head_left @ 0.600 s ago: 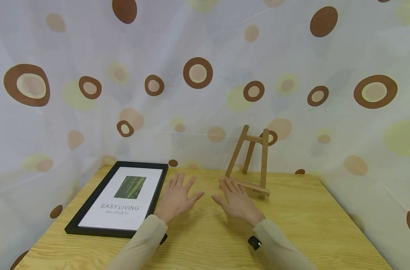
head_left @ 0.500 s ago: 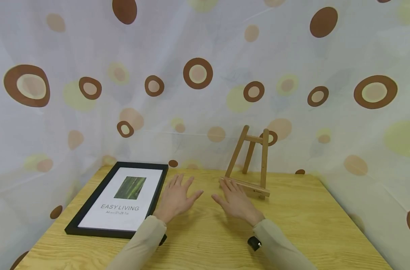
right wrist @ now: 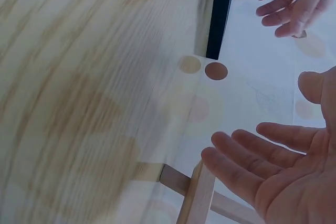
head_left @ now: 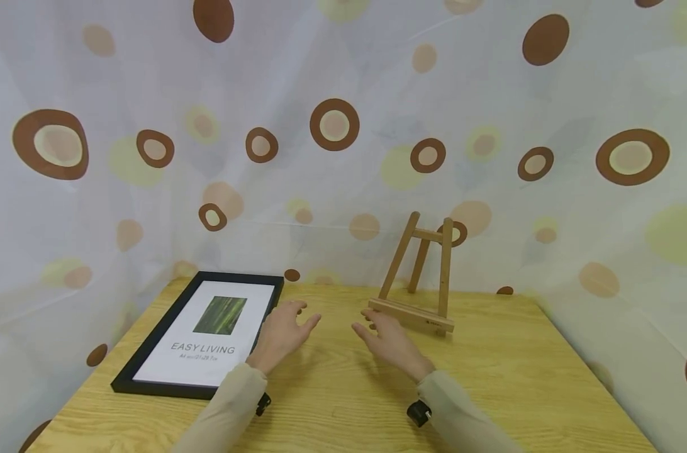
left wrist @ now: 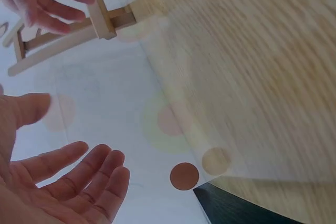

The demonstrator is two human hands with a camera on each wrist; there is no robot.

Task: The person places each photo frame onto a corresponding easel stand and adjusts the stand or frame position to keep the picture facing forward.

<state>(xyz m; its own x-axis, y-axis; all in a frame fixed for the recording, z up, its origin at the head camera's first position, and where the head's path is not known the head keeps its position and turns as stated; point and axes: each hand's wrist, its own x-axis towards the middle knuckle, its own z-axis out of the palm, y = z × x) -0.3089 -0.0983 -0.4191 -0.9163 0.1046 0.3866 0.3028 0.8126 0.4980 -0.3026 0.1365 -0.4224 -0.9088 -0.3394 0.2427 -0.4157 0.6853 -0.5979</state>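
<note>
My left hand (head_left: pixel 281 333) hovers over the table beside the right edge of a black picture frame (head_left: pixel 129 372), its fingers relaxed and holding nothing. The frame lies flat, with a white insert that reads "EASY LIVING" around a small green picture. My right hand (head_left: pixel 393 343) hovers just in front of a small wooden easel (head_left: pixel 414 314), fingers loosely bent and thumb apart. In the left wrist view the fingers (left wrist: pixel 100 179) are slightly curved with nothing between them. The right wrist view shows the palm and fingers (right wrist: pixel 257 156) near an easel leg (right wrist: pixel 197 195); contact cannot be told.
The wood-grain table (head_left: pixel 343 402) ends at the back against a white curtain (head_left: pixel 298 75) with brown and yellow circles. This curtain also runs along both sides. The easel stands upright near the back, right of centre.
Both hands have drawn slightly back toward me, and their fingers have gone from spread straight to loosely bent. The left hand has also shifted left. The picture frame and easel stay in place.
</note>
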